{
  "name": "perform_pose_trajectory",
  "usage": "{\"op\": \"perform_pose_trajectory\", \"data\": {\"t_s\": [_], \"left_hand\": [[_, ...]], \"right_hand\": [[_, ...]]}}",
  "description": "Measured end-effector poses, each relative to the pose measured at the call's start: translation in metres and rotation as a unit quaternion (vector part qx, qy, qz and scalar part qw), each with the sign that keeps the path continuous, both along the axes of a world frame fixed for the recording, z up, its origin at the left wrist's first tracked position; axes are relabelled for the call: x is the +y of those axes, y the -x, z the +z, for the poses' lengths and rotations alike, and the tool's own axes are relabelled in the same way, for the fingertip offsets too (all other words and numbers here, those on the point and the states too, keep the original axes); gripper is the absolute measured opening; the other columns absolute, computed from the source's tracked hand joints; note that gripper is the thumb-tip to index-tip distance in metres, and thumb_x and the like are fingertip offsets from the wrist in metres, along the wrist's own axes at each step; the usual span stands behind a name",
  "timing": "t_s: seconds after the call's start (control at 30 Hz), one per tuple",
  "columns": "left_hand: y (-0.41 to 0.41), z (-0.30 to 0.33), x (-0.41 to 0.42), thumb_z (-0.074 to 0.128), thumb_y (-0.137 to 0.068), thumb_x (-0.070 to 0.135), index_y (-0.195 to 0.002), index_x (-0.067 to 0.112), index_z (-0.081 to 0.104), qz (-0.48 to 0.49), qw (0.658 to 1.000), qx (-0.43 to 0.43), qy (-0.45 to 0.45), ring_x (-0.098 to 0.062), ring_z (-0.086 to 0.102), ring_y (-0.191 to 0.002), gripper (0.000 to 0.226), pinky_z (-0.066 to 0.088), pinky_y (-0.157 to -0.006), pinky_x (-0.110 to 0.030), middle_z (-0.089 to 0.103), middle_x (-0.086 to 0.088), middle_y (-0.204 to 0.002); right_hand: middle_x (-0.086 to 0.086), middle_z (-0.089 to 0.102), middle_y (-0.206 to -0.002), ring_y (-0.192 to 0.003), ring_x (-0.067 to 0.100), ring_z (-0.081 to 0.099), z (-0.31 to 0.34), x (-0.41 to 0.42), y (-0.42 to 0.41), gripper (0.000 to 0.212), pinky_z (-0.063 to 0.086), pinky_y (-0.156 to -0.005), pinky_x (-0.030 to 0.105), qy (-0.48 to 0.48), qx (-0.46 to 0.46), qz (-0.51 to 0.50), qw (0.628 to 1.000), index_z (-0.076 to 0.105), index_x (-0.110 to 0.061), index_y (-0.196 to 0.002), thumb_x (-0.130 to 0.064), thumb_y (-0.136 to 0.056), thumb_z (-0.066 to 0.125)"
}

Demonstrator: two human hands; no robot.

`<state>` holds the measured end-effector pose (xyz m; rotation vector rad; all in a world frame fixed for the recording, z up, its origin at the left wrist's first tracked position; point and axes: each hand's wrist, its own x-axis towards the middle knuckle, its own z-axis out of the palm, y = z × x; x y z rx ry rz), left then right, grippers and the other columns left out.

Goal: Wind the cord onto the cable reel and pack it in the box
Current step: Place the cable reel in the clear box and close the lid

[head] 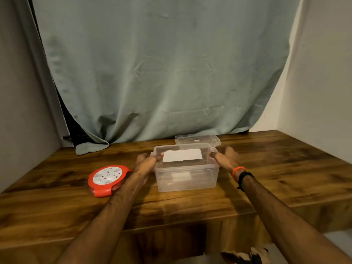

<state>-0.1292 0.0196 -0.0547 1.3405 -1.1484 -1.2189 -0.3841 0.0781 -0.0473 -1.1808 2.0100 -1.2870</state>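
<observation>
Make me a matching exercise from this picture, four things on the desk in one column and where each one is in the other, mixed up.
Things:
1. cable reel
2. box
3. lid
4. left hand

Places:
A. at the box's left rim
B. behind the box, by the curtain
C. between the two hands
D. on the desk, left of the box

Pairs: 1-D, 2-C, 3-B, 4-A

One reel (107, 180); one box (185, 176); one lid (198, 140)

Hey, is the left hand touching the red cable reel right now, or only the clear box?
Apart. The head view shows the left hand holding the clear box at its left rim, while the cable reel lies further left on the table.
</observation>
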Motion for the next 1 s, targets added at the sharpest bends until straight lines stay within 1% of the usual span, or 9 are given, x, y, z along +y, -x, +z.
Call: {"op": "perform_pose_trajectory", "data": {"t_s": [0.17,0.27,0.37,0.5,0.57,0.63,0.77,0.87,1.0], "left_hand": [[-0.028,0.021,0.004,0.082,-0.078,0.037,-0.12,0.018,0.051,0.05,0.999,-0.015,0.002,-0.028,0.059,-0.104,0.055,0.054,-0.093,-0.045,0.06,-0.009,-0.122],[-0.049,0.03,0.003,0.081,-0.08,0.033,-0.124,0.015,0.054,0.066,0.998,-0.013,0.022,-0.019,0.056,-0.089,0.054,0.051,-0.072,-0.033,0.06,-0.009,-0.121],[-0.08,0.032,0.001,0.078,-0.084,0.027,-0.105,0.014,0.059,0.099,0.994,-0.028,0.039,-0.023,0.056,-0.1,0.031,0.049,-0.083,-0.036,0.062,-0.013,-0.121],[-0.12,0.026,-0.003,0.076,-0.086,0.024,-0.112,0.013,0.053,0.141,0.989,-0.025,0.023,-0.024,0.054,-0.105,0.037,0.046,-0.087,-0.041,0.057,-0.009,-0.118],[-0.141,0.019,-0.006,0.077,-0.085,0.021,-0.102,0.013,0.053,0.168,0.985,-0.023,0.009,-0.026,0.055,-0.107,0.03,0.05,-0.089,-0.042,0.056,-0.009,-0.115],[-0.158,0.012,-0.008,0.077,-0.086,0.02,-0.09,0.014,0.047,0.198,0.979,-0.047,-0.009,-0.028,0.056,-0.099,0.031,0.051,-0.078,-0.039,0.054,-0.01,-0.109],[-0.18,-0.006,-0.011,0.073,-0.086,0.013,-0.119,0.003,0.043,0.196,0.976,-0.072,-0.057,-0.038,0.063,-0.091,0.046,0.047,-0.043,-0.031,0.056,-0.021,-0.115],[-0.189,-0.018,-0.019,0.073,-0.084,0.008,-0.119,-0.001,0.044,0.189,0.975,-0.085,-0.08,-0.041,0.065,-0.091,0.047,0.049,-0.047,-0.035,0.059,-0.026,-0.115],[-0.192,-0.025,-0.025,0.072,-0.086,0.013,-0.105,0.006,0.062,0.134,0.976,-0.101,-0.139,-0.026,0.059,-0.063,0.022,0.044,-0.054,-0.031,0.06,-0.014,-0.076]], "right_hand": [[0.009,0.062,-0.128,-0.117,0.025,0.058,0.026,0.001,-0.03,0.054,0.044,-0.098,0.029,0.128,0.125,0.027,0.983,0.055,-0.009,-0.128,-0.018,-0.078,0.075],[0.006,0.067,-0.118,-0.107,0.02,0.062,0.039,-0.008,-0.065,0.049,0.048,-0.098,0.03,0.138,0.097,0.088,0.982,0.057,-0.009,-0.124,-0.013,-0.078,0.074],[0.001,0.069,-0.099,-0.095,0.016,0.063,0.044,-0.024,-0.107,0.04,0.049,-0.094,0.03,0.106,0.019,0.147,0.983,0.06,-0.011,-0.115,-0.011,-0.078,0.073],[-0.001,0.064,-0.078,-0.09,0.019,0.066,0.039,-0.044,-0.162,0.029,0.051,-0.094,0.037,0.06,0.006,0.227,0.972,0.06,-0.013,-0.105,-0.012,-0.079,0.073],[0.001,0.066,-0.082,-0.101,0.025,0.066,0.032,-0.055,-0.19,0.029,0.05,-0.097,0.041,0.02,0.009,0.269,0.963,0.058,-0.018,-0.101,-0.014,-0.079,0.075],[0.005,0.072,-0.099,-0.104,0.026,0.065,0.021,-0.067,-0.215,0.026,0.05,-0.097,0.04,0.001,0.049,0.283,0.958,0.059,-0.021,-0.1,-0.015,-0.078,0.072],[0.007,0.062,-0.125,-0.115,0.025,0.057,0.002,-0.086,-0.253,0.041,0.047,-0.097,0.03,-0.05,0.197,0.294,0.934,0.061,-0.017,-0.12,-0.02,-0.079,0.061],[0.014,0.059,-0.129,-0.116,0.031,0.056,-0.013,-0.104,-0.272,0.043,0.046,-0.092,0.032,-0.091,0.249,0.291,0.919,0.059,-0.008,-0.123,-0.031,-0.086,0.061],[0.015,0.06,-0.128,-0.113,0.031,0.056,-0.031,-0.122,-0.273,0.052,0.04,-0.079,0.028,-0.112,0.265,0.274,0.917,0.06,-0.007,-0.119,-0.049,-0.088,0.06]]}}
